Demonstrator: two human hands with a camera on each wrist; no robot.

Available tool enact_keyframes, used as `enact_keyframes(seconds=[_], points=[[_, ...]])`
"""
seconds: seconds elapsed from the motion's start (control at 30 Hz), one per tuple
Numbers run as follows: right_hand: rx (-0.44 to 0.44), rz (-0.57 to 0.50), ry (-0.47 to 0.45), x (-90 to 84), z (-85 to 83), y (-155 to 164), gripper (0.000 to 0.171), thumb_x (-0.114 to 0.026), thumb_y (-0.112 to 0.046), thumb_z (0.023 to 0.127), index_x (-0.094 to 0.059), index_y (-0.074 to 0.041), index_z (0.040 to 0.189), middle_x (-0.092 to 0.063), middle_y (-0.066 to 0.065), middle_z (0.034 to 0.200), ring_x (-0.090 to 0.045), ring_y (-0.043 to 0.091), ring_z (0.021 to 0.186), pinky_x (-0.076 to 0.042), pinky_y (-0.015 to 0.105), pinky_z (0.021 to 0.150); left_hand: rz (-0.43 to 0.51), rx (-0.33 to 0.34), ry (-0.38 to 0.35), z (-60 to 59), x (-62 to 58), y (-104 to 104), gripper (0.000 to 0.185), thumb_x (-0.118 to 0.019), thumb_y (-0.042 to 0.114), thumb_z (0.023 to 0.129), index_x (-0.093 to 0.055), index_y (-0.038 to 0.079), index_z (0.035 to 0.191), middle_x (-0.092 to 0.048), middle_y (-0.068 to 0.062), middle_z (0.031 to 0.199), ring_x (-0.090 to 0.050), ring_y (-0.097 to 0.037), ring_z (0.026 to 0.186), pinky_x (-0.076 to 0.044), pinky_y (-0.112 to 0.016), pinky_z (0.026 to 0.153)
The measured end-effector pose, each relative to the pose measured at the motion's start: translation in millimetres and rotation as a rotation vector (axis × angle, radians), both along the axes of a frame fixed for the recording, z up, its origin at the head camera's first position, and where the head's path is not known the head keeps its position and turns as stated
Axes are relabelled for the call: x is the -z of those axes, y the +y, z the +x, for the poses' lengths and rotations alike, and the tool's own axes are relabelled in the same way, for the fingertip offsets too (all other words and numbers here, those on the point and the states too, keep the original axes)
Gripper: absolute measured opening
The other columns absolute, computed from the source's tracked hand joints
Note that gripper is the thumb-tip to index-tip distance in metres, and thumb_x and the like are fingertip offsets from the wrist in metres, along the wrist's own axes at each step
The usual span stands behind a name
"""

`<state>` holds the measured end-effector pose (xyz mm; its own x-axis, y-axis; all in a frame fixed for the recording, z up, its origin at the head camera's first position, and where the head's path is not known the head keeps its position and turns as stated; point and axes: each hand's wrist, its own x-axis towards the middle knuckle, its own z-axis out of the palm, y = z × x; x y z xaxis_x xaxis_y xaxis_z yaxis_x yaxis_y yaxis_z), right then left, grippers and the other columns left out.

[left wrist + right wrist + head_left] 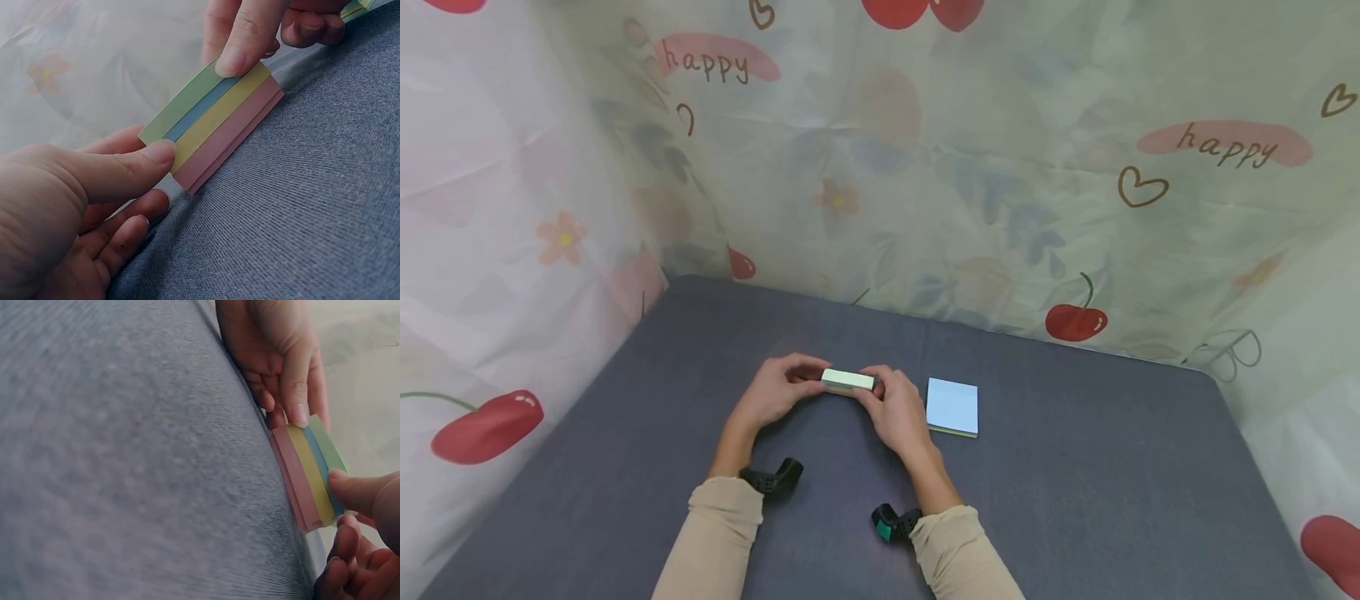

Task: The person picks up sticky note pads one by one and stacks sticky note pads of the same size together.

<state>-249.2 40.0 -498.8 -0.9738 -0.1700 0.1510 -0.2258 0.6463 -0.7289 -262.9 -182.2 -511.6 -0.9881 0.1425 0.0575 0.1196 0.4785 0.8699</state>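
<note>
Both hands hold one block of sticky notes (pixel 847 381), stood on edge low over the grey cloth. Its side shows green, blue, yellow and pink layers (pixel 219 122), and the lowest pink sheets are slightly offset. My left hand (pixel 775 390) pinches the left end, its thumb (pixel 161 152) on the layered side. At the other end my right hand (pixel 897 412) pinches it, the thumb (pixel 339 475) pressing near the blue and green layers. Fingers behind the block are partly hidden.
A second sticky-note pad (pixel 952 406), light blue on top with a yellowish lower edge, lies flat just right of my right hand. Grey cloth (pixel 1075 467) covers the table. Printed curtains (pixel 925 208) stand behind it and at the sides.
</note>
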Motion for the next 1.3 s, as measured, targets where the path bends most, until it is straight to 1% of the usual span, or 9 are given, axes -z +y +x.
enact_keyframes(seconds=[0.13, 0.37, 0.5, 0.67, 0.9, 1.3], points=[[0.006, -0.012, 0.003, -2.3, -0.6, 1.3, 0.029, -0.074, -0.025, 0.094, -0.071, -0.013, 0.121, -0.057, 0.002, 0.082, -0.047, 0.012, 0.069, -0.038, 0.026, 0.065, -0.003, -0.006, -0.009, -0.1, -0.8, -0.2, 0.033, -0.077, 0.016, 0.091, -0.072, 0.015, 0.124, -0.074, -0.009, 0.112, -0.070, -0.020, 0.094, -0.055, -0.036, 0.084], [0.006, -0.009, -0.005, -2.8, -0.1, 2.3, 0.025, -0.074, -0.025, 0.094, -0.073, -0.016, 0.118, -0.057, 0.001, 0.082, -0.047, 0.012, 0.070, -0.037, 0.025, 0.065, -0.007, 0.003, -0.016, 0.5, -0.7, -0.3, 0.034, -0.078, 0.018, 0.090, -0.072, 0.015, 0.124, -0.074, -0.008, 0.110, -0.069, -0.017, 0.093, -0.055, -0.034, 0.083], [0.010, -0.012, 0.004, -1.2, -0.5, 1.2, 0.027, -0.075, -0.024, 0.094, -0.073, -0.014, 0.118, -0.058, 0.002, 0.083, -0.048, 0.012, 0.070, -0.038, 0.025, 0.065, -0.003, 0.001, -0.013, 0.7, -0.6, 0.6, 0.035, -0.079, 0.019, 0.090, -0.072, 0.016, 0.124, -0.074, -0.008, 0.111, -0.068, -0.017, 0.092, -0.054, -0.034, 0.083], [0.014, 0.016, 0.003, 2.3, 0.2, 1.3, 0.030, -0.074, -0.025, 0.094, -0.072, -0.010, 0.120, -0.059, 0.002, 0.083, -0.047, 0.011, 0.069, -0.038, 0.025, 0.064, -0.007, -0.006, -0.017, 1.2, 0.5, 1.6, 0.034, -0.078, 0.019, 0.091, -0.073, 0.016, 0.124, -0.074, -0.008, 0.111, -0.068, -0.017, 0.091, -0.054, -0.033, 0.082], [0.015, 0.030, 0.016, 3.7, -1.2, 2.0, 0.029, -0.073, -0.026, 0.095, -0.072, -0.010, 0.120, -0.059, 0.002, 0.082, -0.047, 0.011, 0.068, -0.038, 0.025, 0.063, -0.017, -0.011, -0.020, -0.4, -0.3, 3.6, 0.032, -0.077, 0.019, 0.092, -0.072, 0.015, 0.124, -0.074, -0.008, 0.112, -0.069, -0.018, 0.093, -0.054, -0.034, 0.083], [0.002, 0.053, 0.015, 1.3, 0.3, -0.1, 0.031, -0.072, -0.026, 0.096, -0.071, -0.009, 0.121, -0.060, 0.003, 0.084, -0.048, 0.011, 0.069, -0.038, 0.025, 0.064, -0.022, -0.025, -0.048, 0.8, -0.6, 1.2, 0.032, -0.077, 0.021, 0.092, -0.072, 0.017, 0.123, -0.074, -0.007, 0.112, -0.068, -0.017, 0.093, -0.053, -0.034, 0.083]])
